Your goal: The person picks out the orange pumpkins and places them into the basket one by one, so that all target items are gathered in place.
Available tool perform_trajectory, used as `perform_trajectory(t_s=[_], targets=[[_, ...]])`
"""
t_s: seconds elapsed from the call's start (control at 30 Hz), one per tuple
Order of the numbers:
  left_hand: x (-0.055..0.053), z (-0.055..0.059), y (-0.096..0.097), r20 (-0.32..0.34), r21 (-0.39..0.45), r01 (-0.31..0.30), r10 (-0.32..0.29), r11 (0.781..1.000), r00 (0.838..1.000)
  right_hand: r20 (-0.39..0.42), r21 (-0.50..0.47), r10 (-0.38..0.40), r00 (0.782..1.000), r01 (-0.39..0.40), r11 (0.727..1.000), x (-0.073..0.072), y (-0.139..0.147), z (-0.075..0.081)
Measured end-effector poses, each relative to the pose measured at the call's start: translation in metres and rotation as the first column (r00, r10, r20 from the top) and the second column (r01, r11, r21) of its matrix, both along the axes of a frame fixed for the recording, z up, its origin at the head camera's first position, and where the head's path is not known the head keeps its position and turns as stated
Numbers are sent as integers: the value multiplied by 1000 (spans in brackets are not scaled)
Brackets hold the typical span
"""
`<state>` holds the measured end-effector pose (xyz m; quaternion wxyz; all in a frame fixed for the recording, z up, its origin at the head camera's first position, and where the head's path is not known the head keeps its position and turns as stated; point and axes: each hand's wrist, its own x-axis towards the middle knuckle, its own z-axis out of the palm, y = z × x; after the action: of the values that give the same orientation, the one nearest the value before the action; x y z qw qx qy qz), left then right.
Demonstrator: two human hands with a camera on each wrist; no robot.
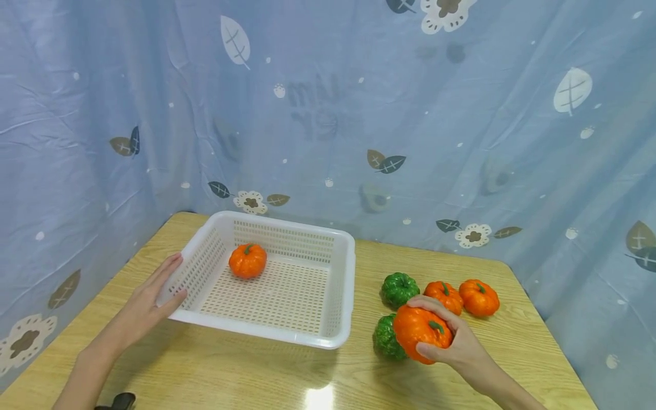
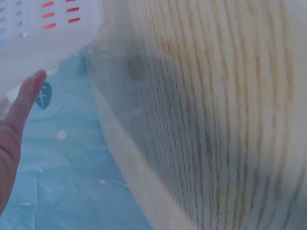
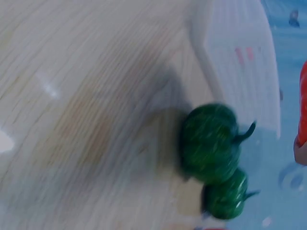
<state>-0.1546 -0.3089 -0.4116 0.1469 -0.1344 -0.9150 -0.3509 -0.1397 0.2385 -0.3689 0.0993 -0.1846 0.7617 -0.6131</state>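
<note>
My right hand (image 1: 458, 341) grips an orange toy pumpkin (image 1: 417, 330) with a green stem, thumb in front and fingers over its far side. A sliver of this pumpkin shows at the right edge of the right wrist view. Beneath and beside it sits a green pumpkin (image 1: 386, 339), partly hidden, with a second green pumpkin (image 3: 228, 196) behind. On the left, my left hand (image 1: 148, 299) rests against the left side of a white perforated basket (image 1: 277, 333), fingers straight and thumb near the front corner. Inside the basket lies one orange pumpkin (image 1: 248, 261).
Two more orange pumpkins, a nearer one (image 1: 443, 296) and one farther right (image 1: 479, 298), sit beyond my right hand. A light wooden table (image 1: 230, 370) carries everything. Blue patterned cloth (image 1: 328, 114) hangs along its back and sides. A dark object (image 1: 122, 401) lies near the front left.
</note>
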Motion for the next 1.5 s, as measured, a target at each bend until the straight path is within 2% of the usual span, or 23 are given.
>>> perform_trajectory(t_s=[0.27,0.43,0.67,0.97,1.23,1.5], targets=[[0,1,1,-14,-20,-10,10,1000,1000,43,-15,-8,999,9,1000,2,-28,20],[0,-1,2,-40,-22,-12,11,1000,999,52,-35,39,998,-37,999,-3,-46,28],[3,-4,2,-36,-13,-17,17,1000,999,11,-41,93,996,-92,995,-19,-77,34],[1,-3,2,-34,-11,-9,9,1000,999,-5,-113,194,981,-193,975,-39,-118,40],[1,0,3,-26,-15,-30,29,999,999,-14,-111,217,976,-217,970,-53,-149,44],[2,-1,4,-32,-22,-33,33,999,999,-20,-132,259,966,-259,957,-76,-176,50]])
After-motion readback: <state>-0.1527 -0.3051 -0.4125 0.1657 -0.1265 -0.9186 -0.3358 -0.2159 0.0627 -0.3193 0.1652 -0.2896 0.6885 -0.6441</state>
